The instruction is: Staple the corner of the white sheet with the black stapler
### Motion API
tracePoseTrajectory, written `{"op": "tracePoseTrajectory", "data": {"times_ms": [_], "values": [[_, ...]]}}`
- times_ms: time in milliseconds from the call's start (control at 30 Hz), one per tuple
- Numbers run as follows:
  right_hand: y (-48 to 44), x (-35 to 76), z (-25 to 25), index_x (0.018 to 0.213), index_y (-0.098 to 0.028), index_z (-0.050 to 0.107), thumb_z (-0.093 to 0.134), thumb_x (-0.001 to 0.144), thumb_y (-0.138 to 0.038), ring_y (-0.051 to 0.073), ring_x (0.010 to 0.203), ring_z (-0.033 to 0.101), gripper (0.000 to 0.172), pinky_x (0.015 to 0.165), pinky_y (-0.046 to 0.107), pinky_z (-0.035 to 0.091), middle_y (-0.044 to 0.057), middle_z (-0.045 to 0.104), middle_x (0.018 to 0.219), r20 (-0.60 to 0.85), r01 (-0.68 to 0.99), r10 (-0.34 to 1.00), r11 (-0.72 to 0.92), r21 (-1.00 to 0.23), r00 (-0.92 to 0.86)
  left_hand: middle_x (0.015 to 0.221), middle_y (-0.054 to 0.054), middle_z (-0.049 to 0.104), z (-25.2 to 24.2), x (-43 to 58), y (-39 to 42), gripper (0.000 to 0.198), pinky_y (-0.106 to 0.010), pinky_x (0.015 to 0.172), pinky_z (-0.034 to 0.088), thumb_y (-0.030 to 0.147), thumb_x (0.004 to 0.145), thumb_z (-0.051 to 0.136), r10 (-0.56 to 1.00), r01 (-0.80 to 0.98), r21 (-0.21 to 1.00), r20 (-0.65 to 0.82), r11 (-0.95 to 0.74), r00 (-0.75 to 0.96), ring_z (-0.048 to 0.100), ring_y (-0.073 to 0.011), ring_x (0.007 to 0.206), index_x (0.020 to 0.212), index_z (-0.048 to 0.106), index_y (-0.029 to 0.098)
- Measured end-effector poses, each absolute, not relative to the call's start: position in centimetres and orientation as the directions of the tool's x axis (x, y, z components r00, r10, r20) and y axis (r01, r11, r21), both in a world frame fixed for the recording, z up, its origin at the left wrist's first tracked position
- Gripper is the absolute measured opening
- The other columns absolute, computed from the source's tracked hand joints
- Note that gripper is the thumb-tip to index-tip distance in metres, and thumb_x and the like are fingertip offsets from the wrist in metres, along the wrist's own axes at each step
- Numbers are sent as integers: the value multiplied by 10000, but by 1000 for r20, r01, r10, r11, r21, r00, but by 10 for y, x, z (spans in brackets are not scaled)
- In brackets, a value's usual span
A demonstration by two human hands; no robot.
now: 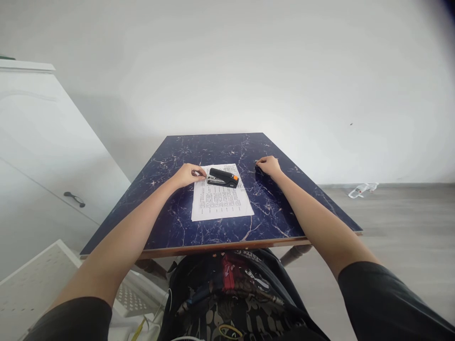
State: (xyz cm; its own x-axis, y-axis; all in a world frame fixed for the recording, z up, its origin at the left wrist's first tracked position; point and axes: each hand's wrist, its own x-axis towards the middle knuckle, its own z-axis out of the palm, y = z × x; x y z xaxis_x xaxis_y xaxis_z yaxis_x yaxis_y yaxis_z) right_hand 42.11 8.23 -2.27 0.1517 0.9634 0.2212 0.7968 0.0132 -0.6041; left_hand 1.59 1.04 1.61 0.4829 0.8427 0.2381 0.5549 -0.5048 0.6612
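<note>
A black stapler (pixel 223 178) with an orange patch lies on its side or base on a few printed paper sheets (pixel 222 203). My left hand (pixel 190 175) is at the stapler's left end, thumb and fingers pinched on a thin metal strip (pixel 210 179) that sticks out from it. To the right of the paper, my right hand (pixel 269 166) is held low over the table with fingertips pressed together. Something small and dark seems to be at those fingertips, too small to name.
The dark blue marble-patterned table (pixel 170 232) stands against a white wall. A white cabinet (pixel 39 142) is at the left, above a white perforated chair (pixel 46 274). A clear plastic item (pixel 362 190) lies on the floor at the right.
</note>
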Motion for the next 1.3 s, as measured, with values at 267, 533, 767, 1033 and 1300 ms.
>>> {"op": "tracePoseTrajectory", "data": {"times_ms": [267, 533, 767, 1033, 1300], "values": [[84, 422, -25, 947, -172, 863, 641, 808, -214, 262, 916, 761, 265, 939, 350, 562, 97, 826, 950, 239, 800, 961, 30, -599, 143, 1065, -92, 820, 20, 11, 10, 169, -453, 928, 586, 357, 837, 779, 834, 593, 616, 209, -518, 511, 748, -267, 966, 959, 851, 265], [60, 401, -5, 1041, -162, 835, 634, 911, -453, 254, 884, 729, 377, 858, 361, 569, 103, 816, 986, 374, 637, 922, 346, -689, -97, 1056, -84, 819, 17, -19, 23, 309, -459, 998, 584, 420, 790, 839, 846, 602, 630, 178, -491, 503, 762, -274, 983, 1054, 829, 261], [23, 354, 11, 1192, -203, 818, 833, 774, -478, 229, 924, 693, 500, 834, 340, 542, 88, 796, 1098, 219, 418, 703, 612, -671, -677, 960, -76, 820, 13, 2, 17, 211, -435, 969, 584, 364, 785, 812, 845, 569, 646, 250, -509, 472, 773, -259, 925, 947, 804, 229], [17, 338, 5, 909, -153, 834, 830, 756, -506, 131, 637, 493, 384, 599, 278, 368, -6, 630, 698, 252, 471, 720, 637, -609, -647, 903, -31, 810, 0, 43, 12, 219, -419, 957, 561, 244, 816, 748, 824, 515, 649, 370, -560, 430, 775, -252, 920, 1012, 650, 231], [8, 330, 7, 1032, -175, 820, 800, 795, -430, 177, 739, 628, 349, 699, 298, 454, 39, 748, 853, 298, 495, 701, 684, -535, -647, 902, -23, 808, 7, 47, 7, 322, -413, 953, 538, 186, 822, 756, 832, 565, 618, 325, -546, 449, 769, -258, 936, 1069, 558, 248]]}}
